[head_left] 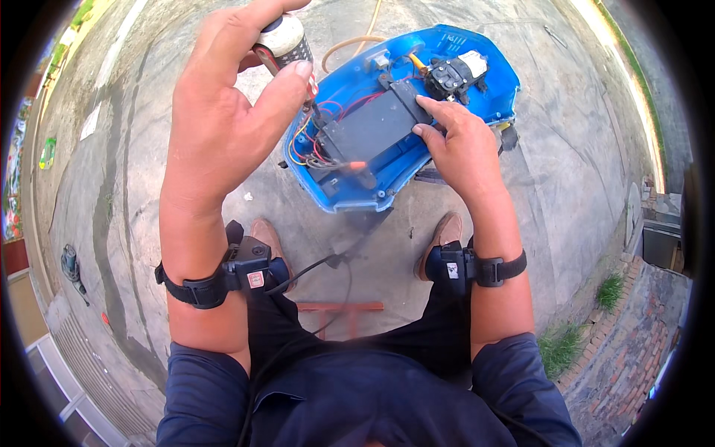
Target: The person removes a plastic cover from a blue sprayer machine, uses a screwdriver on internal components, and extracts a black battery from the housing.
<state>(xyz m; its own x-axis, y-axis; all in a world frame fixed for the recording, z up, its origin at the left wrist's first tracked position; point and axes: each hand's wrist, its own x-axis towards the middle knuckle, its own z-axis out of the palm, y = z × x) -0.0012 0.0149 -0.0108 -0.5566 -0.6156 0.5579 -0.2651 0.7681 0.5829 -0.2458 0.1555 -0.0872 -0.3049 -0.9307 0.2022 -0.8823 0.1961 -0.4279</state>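
My left hand is raised at the upper left, fingers and thumb closed round a small cylinder with a whitish end and a dark speckled side. My fingers partly hide it. Beyond my feet lies an opened blue plastic shell. Inside it sits a black box-shaped battery, with thin coloured wires at its left end. My right hand grips the battery's right end between thumb and forefinger. Just beyond that hand is a black pump with a pale motor end and an orange fitting.
A beige hose curves behind the shell. On the concrete lie a power tool at far left and a small metal tool at upper right. A reddish bar is between my legs. Dark cables hang from my left forearm strap.
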